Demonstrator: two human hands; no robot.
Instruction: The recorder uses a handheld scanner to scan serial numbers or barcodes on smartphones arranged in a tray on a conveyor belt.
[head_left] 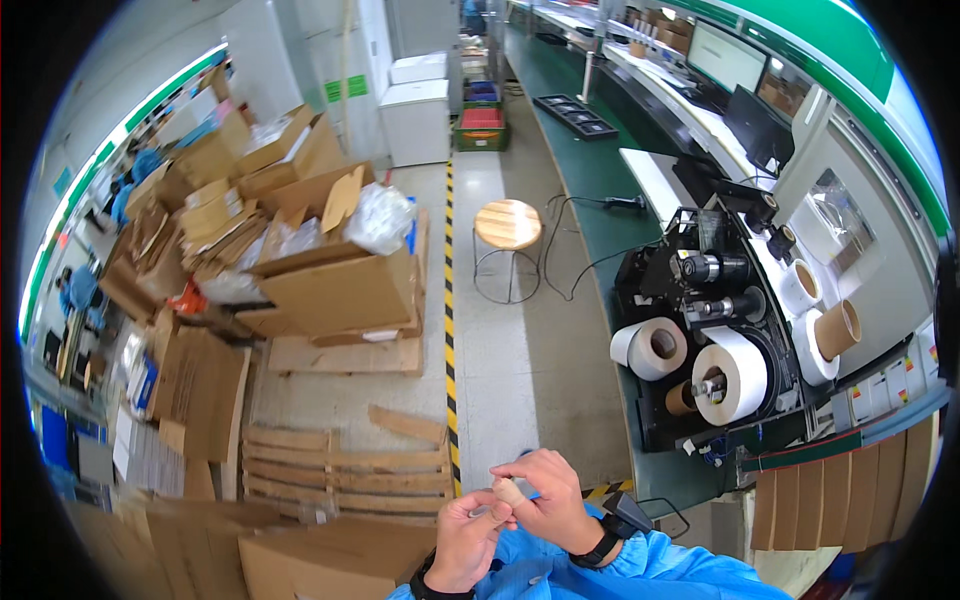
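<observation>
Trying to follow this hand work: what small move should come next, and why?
Probably keep picking at the small tan roll: the left hand and right hand pinch it together, held away from the label printer.

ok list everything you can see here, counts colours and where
small roll: one, tan, pinched between both hands at bottom centre
label printer: one, black, on the bench at right
paper rolls: two on the printer, white; more stand beside it
stool: one, wooden top, in the aisle
boxes: a heap, brown, at left
pallets: wooden, on the floor at lower left
floor tape: one stripe, yellow and black, down the aisle
monitors: two, black, upper right
left hand: one, shut on the small roll
right hand: one, on the small roll, black watch at wrist
</observation>
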